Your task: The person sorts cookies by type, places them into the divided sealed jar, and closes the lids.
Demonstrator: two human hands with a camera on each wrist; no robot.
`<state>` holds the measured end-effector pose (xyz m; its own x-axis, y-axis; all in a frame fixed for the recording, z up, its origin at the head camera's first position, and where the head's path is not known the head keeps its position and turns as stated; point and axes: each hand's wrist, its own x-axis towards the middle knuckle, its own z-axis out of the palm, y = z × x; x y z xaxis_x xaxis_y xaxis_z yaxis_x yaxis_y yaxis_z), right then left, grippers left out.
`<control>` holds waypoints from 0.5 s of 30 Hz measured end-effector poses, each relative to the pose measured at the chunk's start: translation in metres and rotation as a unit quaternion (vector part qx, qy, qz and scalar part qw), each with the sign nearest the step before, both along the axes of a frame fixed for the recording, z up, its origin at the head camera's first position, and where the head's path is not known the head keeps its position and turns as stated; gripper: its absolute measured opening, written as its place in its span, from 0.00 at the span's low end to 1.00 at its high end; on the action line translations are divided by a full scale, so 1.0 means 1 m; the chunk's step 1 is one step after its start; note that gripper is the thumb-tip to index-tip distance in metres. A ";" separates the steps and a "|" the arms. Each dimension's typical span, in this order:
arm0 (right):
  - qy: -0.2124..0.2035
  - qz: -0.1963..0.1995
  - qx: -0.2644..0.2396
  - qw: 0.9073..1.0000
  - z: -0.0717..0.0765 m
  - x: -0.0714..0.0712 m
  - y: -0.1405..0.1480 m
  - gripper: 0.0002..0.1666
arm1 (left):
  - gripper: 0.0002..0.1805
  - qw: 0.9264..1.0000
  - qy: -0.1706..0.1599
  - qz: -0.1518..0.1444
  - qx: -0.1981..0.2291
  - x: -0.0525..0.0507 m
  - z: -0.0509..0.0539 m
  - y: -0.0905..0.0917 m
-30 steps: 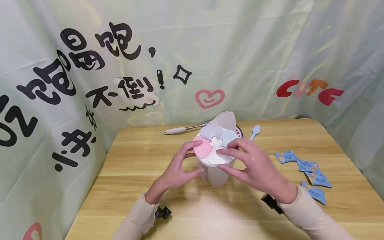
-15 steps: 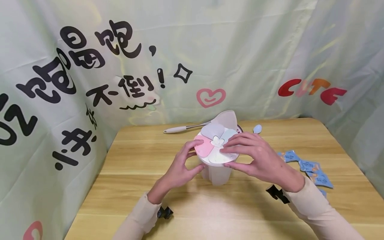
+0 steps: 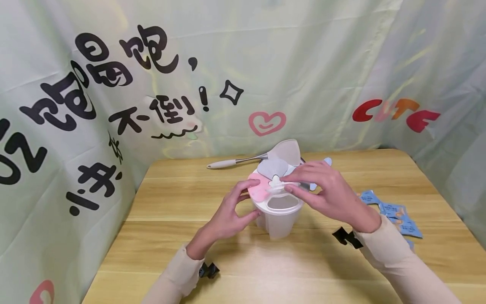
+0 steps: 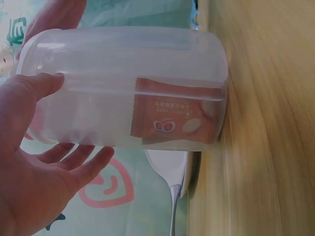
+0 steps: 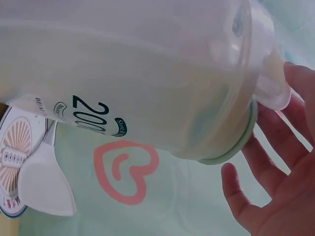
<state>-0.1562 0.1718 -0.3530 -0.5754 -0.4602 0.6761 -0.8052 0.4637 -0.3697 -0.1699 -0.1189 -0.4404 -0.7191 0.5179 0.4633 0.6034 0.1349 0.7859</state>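
A translucent storage canister (image 3: 280, 226) stands upright on the table, its lid divided into petal-shaped flaps. My left hand (image 3: 229, 211) grips its left side near the rim, thumb in front and fingers toward the back. With thumb and fingers, my right hand (image 3: 328, 192) pinches the raised white flap (image 3: 282, 186). Below that flap an oval opening shows in the lid. The pink flap (image 3: 258, 191) and grey flap (image 3: 272, 167) lie down; the blue one is partly hidden by my right hand. Through the wall, the left wrist view shows an orange snack packet (image 4: 174, 115) at the bottom.
Behind the canister lies a pale spatula (image 3: 285, 152), with a round printed board (image 5: 22, 162) by it in the right wrist view. A light blue spoon (image 3: 313, 186) is partly behind my right hand. Several blue packets (image 3: 392, 210) lie to the right, partly covered by my forearm.
The white front flap, flat before, is tilted up in my right hand, exposing the opening. My right fingers have shifted from the lid's edge to that flap. My left hand stays on the canister.
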 end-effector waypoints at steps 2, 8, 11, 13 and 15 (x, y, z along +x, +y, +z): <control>-0.008 0.005 -0.013 1.000 0.001 -0.006 -0.001 0.23 | 0.41 1.000 -0.002 0.001 -0.002 0.001 0.000 0.000; -0.075 0.006 -0.046 0.996 0.003 -0.024 -0.003 0.17 | 0.41 1.000 -0.007 0.001 -0.002 0.001 0.001 0.000; -0.109 -0.006 -0.043 0.993 0.003 -0.029 -0.003 0.14 | 0.40 1.000 -0.012 0.002 -0.001 0.002 0.001 0.000; -0.135 -0.012 -0.044 0.990 0.003 -0.031 -0.003 0.12 | 0.40 1.000 -0.015 0.002 0.001 0.002 0.002 0.000; -0.158 -0.015 -0.045 0.986 0.002 -0.033 -0.003 0.10 | 0.40 1.000 -0.017 0.001 0.002 0.002 0.003 0.000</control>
